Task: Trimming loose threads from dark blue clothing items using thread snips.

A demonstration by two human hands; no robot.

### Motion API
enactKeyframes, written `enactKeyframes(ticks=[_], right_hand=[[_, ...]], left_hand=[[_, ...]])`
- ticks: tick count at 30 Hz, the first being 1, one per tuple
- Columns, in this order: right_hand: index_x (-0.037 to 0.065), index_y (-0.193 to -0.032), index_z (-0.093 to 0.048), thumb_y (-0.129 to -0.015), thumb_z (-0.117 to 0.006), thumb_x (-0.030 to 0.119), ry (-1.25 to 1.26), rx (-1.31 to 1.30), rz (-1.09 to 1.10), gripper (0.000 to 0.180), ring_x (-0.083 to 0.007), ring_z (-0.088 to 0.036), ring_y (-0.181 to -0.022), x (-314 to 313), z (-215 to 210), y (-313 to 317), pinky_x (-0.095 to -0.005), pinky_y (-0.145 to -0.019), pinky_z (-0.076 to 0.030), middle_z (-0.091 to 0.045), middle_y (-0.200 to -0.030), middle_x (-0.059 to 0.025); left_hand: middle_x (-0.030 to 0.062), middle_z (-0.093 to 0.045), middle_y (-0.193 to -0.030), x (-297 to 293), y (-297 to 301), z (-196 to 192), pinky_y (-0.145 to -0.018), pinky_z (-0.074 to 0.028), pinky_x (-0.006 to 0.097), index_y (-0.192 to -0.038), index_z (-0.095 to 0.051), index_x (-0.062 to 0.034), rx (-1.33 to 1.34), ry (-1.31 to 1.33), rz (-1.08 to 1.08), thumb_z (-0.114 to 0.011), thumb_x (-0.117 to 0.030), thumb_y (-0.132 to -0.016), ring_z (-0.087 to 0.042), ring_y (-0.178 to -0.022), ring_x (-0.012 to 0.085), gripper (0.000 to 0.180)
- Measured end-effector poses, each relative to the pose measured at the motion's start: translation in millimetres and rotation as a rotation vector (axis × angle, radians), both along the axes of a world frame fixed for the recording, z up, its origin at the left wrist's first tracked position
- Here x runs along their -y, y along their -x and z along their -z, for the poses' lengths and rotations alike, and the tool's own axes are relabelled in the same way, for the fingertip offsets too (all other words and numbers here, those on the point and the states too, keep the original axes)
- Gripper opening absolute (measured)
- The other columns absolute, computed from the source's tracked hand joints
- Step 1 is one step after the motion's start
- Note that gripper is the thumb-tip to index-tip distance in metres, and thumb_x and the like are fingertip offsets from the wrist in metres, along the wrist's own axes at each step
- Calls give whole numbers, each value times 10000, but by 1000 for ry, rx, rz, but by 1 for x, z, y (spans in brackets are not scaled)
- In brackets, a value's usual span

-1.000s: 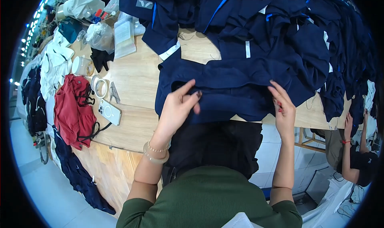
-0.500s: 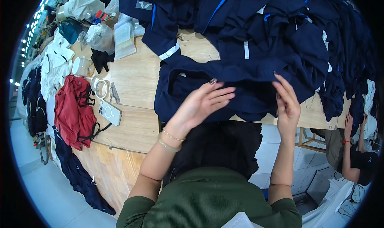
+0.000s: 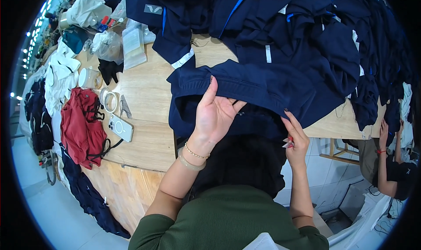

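Left hand (image 3: 215, 116) has lifted the navy garment's (image 3: 258, 85) seemingly folded edge.

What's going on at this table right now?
A person in a green top is handling a navy garment at the edge of a wooden table. The left hand lifts its folded edge, palm open, while the right hand pinches the fabric lower down. More navy clothes are piled behind; a phone and red cloth lie to the left.

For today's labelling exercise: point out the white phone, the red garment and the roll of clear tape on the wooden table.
white phone (image 3: 119, 127), head view, middle of its back.
red garment (image 3: 81, 125), head view, centre of the cloth.
roll of clear tape (image 3: 109, 100), head view, on its ring.
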State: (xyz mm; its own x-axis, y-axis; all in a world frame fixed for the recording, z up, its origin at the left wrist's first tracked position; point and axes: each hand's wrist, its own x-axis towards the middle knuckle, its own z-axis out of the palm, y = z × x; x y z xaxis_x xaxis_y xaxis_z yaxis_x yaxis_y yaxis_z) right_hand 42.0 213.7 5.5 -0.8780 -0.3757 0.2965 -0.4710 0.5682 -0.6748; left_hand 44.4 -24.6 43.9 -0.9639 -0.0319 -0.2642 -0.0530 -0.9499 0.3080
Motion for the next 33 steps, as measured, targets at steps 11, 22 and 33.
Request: enactKeyframes(ticks=[11,22,33], right_hand=[[28,-1131,-656,-605,-450,-220,1,9,2,617,-270,-629,-1066,3,2,4,-275,-782,-514,-615,-1225,-116],[26,-1223,-583,-839,-415,-138,-34,-113,438,450,-247,-515,-1208,-18,-18,77,-300,-987,-393,-514,-1337,-105],[-1,-1325,-467,-958,-496,207,901,956,-306,422,-213,-445,-1260,72,-44,23,-318,-981,-387,-432,-1404,-131]], left_hand=[[201,-506,-1318,3,-5,-5,-1081,-343,433,-1286,-433,59,4,-23,17,-320,-373,-1011,-476,-1240,332,525],[159,-470,-1357,-1,-9,-8,-1114,-290,467,-1314,-419,1,-99,-91,-164,-363,-302,-1000,-423,-1284,318,440],[85,-530,-1148,-50,-10,-2,-983,-339,268,-1292,-413,43,308,630,3,-298,-442,-1017,-479,-1064,154,569]])
